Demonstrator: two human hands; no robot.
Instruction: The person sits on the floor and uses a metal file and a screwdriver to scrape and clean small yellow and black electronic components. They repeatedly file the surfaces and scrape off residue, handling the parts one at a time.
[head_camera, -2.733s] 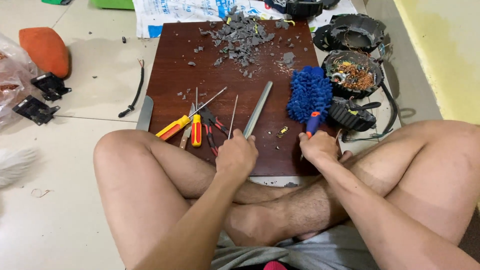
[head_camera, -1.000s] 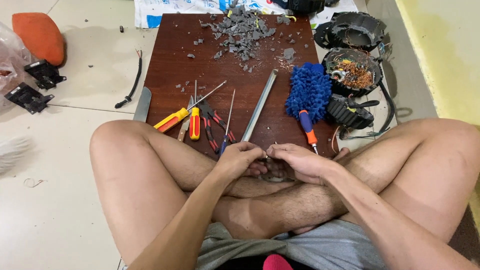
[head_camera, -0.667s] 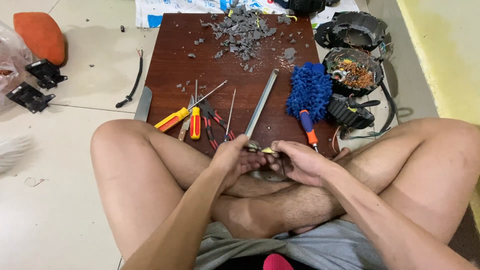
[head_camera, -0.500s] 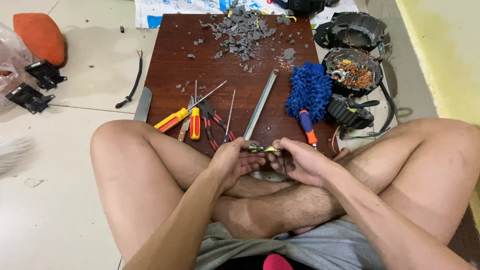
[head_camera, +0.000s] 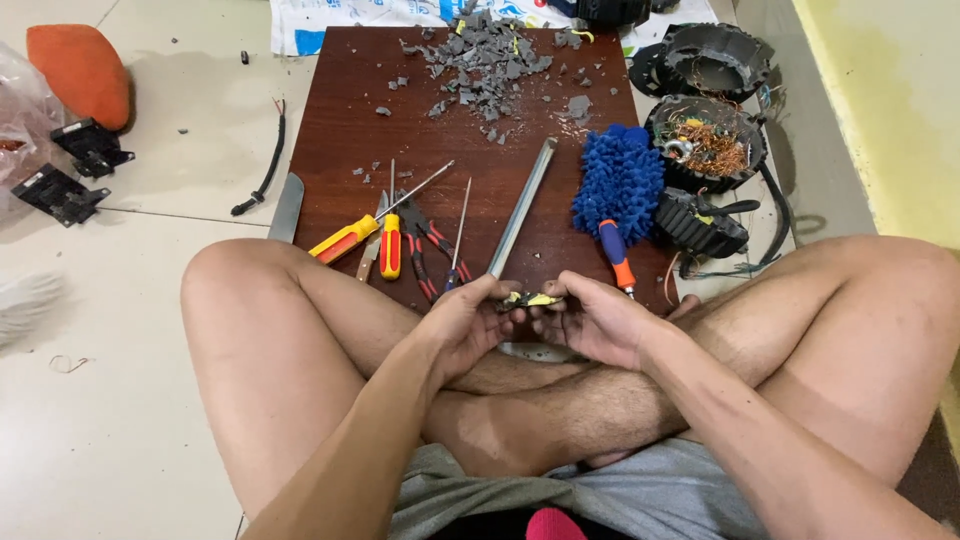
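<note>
Sitting cross-legged on the floor, both the left hand and right hand are closed around a small yellowish part, pinched between them over the shins, right beside the wooden board so the screwdrivers stay handy.

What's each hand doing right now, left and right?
Left hand: fingers closed on one end of a small yellow-and-dark part.
Right hand: fingers closed on the other end of the same part.

Both hands now together over lap
</note>
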